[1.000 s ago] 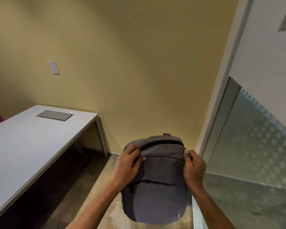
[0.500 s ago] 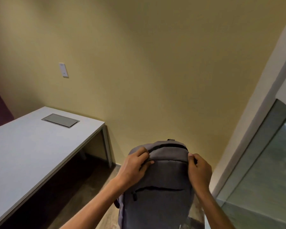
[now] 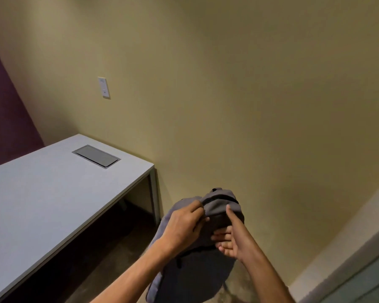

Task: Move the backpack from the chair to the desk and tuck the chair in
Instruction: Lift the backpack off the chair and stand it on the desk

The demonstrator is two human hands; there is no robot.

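I see a yellow wall (image 3: 228, 95) ahead and a white desk (image 3: 42, 204) at the left, well apart from the grey backpack (image 3: 219, 206), which is held up in the air over the floor. My left hand (image 3: 182, 226) pinches its top fabric with curled fingers. My right hand (image 3: 232, 239) presses its front, fingers loosely spread. A white wall plate (image 3: 103, 87) sits above the desk.
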